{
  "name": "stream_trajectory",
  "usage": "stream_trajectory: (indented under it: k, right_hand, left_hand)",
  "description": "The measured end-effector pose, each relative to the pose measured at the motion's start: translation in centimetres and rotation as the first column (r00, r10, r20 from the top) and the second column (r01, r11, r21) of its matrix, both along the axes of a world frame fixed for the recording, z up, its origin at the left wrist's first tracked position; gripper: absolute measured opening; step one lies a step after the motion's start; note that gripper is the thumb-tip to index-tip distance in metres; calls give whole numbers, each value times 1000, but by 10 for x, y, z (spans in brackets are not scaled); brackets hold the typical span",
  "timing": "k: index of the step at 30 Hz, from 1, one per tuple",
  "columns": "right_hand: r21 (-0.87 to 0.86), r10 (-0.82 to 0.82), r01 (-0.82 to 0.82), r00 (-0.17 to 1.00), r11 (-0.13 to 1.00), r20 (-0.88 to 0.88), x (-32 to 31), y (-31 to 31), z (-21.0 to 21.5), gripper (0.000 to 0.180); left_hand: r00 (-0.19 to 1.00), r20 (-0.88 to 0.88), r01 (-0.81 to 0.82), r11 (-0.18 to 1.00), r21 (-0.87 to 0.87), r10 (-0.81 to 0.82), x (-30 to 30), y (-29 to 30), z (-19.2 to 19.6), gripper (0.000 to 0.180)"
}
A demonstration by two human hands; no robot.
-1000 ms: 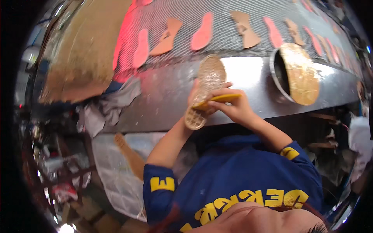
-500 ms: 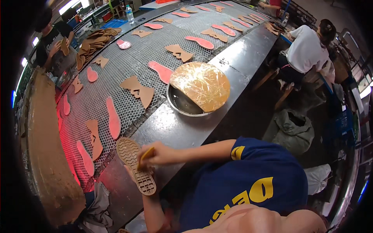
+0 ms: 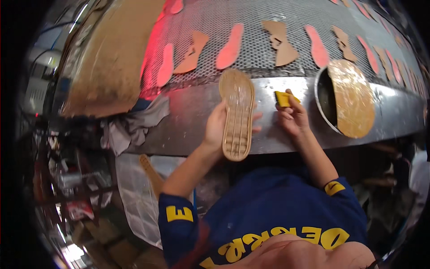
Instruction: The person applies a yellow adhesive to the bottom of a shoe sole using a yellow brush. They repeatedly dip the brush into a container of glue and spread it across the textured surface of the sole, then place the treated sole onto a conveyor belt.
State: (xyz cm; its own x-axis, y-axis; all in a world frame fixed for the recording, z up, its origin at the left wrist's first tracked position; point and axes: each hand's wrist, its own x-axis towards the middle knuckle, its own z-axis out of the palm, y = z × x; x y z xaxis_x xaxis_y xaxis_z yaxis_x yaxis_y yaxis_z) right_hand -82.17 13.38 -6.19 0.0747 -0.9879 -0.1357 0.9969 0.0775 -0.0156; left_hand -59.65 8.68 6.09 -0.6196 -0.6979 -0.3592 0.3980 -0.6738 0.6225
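We see the left hand [image 3: 216, 125] half-curled, holding a shoe sole [image 3: 237, 107] (which hides its palm), the right hand [image 3: 293, 121] pinching a partly covered yellow piece [image 3: 284, 99].

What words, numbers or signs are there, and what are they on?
I don't copy out writing, but here's where it is:
Shirt front: big yellow letters, upside down in the picture.
Left sleeve: a yellow letter.
Right sleeve: yellow lettering, not clear.
Sole in the left hand: none I can make out.
Yellow piece in the right hand: none either.
Red thing at lower left: too blurred to tell.
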Motion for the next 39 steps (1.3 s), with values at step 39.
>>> stream_trajectory:
  k: [39]
  right_hand:
    - [116, 141, -112, 948, 987, -286, 6, 12, 4, 25]
  left_hand:
    - [-392, 729, 354, 824, -443, 561, 168, 119, -22, 108]
